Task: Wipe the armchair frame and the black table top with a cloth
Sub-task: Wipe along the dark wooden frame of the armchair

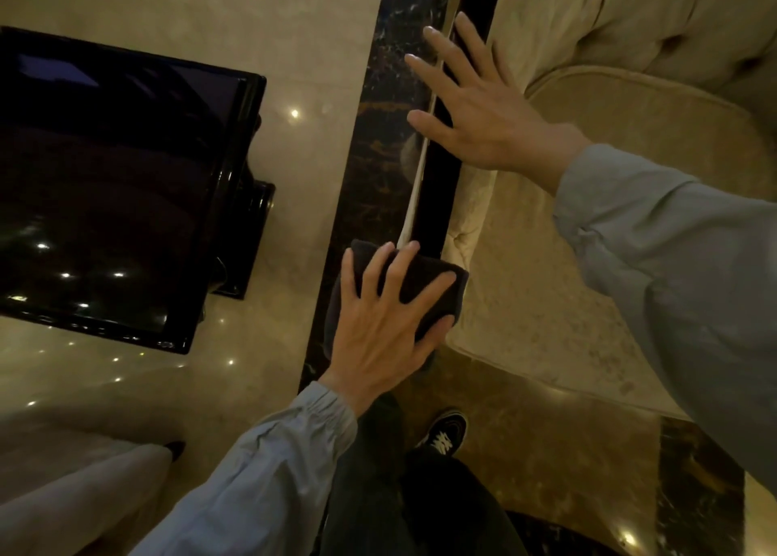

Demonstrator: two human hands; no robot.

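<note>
A dark folded cloth (437, 278) lies on the near end of the armchair's glossy black frame rail (437, 185). My left hand (387, 320) presses flat on the cloth, fingers spread over it. Farther along the same rail, my right hand (475, 110) rests with fingers apart and nothing in it. The black table top (109, 185) is to the left, shiny, reflecting ceiling lights, and neither hand touches it.
The beige armchair cushion (588, 261) fills the right side. A dark marble floor strip (378, 135) runs beside the rail. Polished cream floor (294, 51) lies between table and chair. My shoe (445, 433) stands below the cloth. Another pale seat (75, 484) sits at bottom left.
</note>
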